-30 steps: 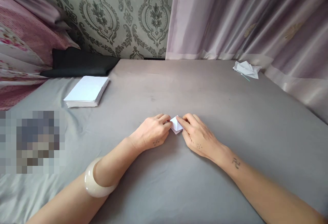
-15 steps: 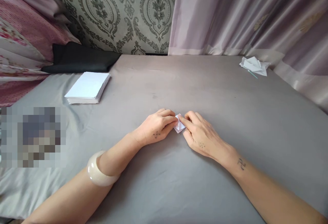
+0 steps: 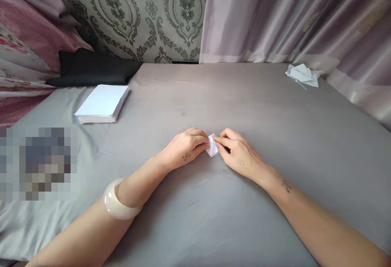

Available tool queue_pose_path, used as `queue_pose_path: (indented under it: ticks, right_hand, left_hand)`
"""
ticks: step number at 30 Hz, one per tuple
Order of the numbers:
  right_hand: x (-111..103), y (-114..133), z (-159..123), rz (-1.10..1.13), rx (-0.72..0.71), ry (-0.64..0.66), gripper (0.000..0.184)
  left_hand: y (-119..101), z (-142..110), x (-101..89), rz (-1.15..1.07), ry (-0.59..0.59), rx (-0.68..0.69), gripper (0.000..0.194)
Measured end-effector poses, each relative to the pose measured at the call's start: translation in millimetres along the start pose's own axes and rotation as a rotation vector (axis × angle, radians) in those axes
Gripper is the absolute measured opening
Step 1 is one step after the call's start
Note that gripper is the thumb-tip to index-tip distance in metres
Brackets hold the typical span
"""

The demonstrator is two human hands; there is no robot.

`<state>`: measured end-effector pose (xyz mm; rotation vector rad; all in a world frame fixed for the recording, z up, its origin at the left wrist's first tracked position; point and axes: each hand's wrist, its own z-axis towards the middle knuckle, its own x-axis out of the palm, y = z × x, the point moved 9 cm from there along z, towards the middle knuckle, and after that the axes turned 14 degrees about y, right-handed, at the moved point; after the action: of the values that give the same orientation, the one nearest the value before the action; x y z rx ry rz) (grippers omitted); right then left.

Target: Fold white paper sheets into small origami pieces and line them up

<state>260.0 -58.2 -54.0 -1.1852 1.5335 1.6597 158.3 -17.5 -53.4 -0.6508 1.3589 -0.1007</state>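
A small piece of folded white paper [image 3: 212, 148] lies between my two hands on the grey cloth, one corner toward me. My left hand [image 3: 187, 146] pinches its left edge with thumb and fingers. From the other side, the thumb and forefinger of my right hand [image 3: 241, 148] close on the paper's right edge, the other fingers curled. Its folds are small, and the fingertips cover part of them. A pale bangle [image 3: 117, 201] circles my left forearm.
To the left sits a thick stack of white paper [image 3: 102, 102]. Folded white papers [image 3: 303, 74] and a thin green stick [image 3: 302, 85] lie at the far right. A black cloth [image 3: 94, 69] rests at the back left. Curtains [image 3: 259, 18] hang behind, and a blurred patch covers the left edge.
My right forefinger has drawn back from across the paper to its right edge, where it now meets the thumb. The left hand keeps its pinch. The view has shifted slightly.
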Motion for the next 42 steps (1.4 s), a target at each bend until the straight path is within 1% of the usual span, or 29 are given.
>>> queue_pose_path:
  ticks: [4, 7, 11, 13, 15, 17, 19, 21, 24, 27, 31, 35, 38, 42]
  right_hand:
    - [1.2, -6.7, -1.8, 0.042, -0.005, -0.011, 0.032]
    - [2.0, -7.0, -2.9, -0.017, -0.007, -0.024, 0.038]
    - [6.6, -0.9, -2.1, -0.151, -0.028, 0.025, 0.041]
    - [6.8, 1.5, -1.8, -0.187, -0.032, 0.042, 0.042]
    - [5.7, 2.3, -1.8, -0.210, -0.028, 0.051, 0.043]
    - [4.8, 1.6, -1.8, -0.208, -0.024, 0.059, 0.044]
    - [4.4, -0.5, -1.8, -0.169, -0.026, 0.068, 0.043]
    - [4.6, -3.4, -1.4, -0.114, -0.028, 0.075, 0.042]
    - [4.6, -6.3, -0.9, -0.071, -0.029, 0.071, 0.042]
    - [5.1, -5.2, -0.8, -0.074, -0.040, 0.060, 0.041]
    - [6.1, -1.8, -2.3, -0.116, -0.043, 0.041, 0.041]
    - [4.7, 4.2, -6.4, -0.159, -0.092, 0.021, 0.043]
    - [3.2, 5.4, -9.8, -0.199, -0.104, 0.019, 0.043]
    - [-1.3, 6.9, -14.5, -0.190, -0.107, -0.028, 0.037]
  left_hand:
    - [-0.8, -0.3, 0.4, -0.003, 0.047, 0.032, 0.027]
    - [-6.7, -0.2, 0.0, 0.074, 0.082, 0.039, 0.029]
    - [-12.4, -1.1, -2.3, 0.192, 0.065, 0.018, 0.030]
    - [-11.3, -1.6, -3.4, 0.207, 0.040, -0.001, 0.029]
    - [-10.2, -1.8, -3.6, 0.170, 0.018, 0.012, 0.026]
    - [-10.9, -1.5, -3.2, 0.097, 0.003, 0.064, 0.024]
    - [-12.2, -1.0, -2.2, 0.025, 0.003, 0.118, 0.025]
    - [-12.4, -0.4, -0.1, -0.011, 0.023, 0.140, 0.027]
    - [-12.7, -0.1, 3.3, -0.003, 0.052, 0.147, 0.029]
    - [-13.1, -0.5, 4.3, 0.018, 0.043, 0.150, 0.029]
    - [-15.8, -0.3, 7.3, 0.057, 0.073, 0.166, 0.029]
    - [-19.8, -3.3, 5.9, 0.109, 0.121, 0.189, 0.031]
    - [-18.8, -6.2, 2.5, 0.075, 0.145, 0.190, 0.031]
    - [-10.8, -5.7, -3.2, -0.031, 0.106, 0.152, 0.019]
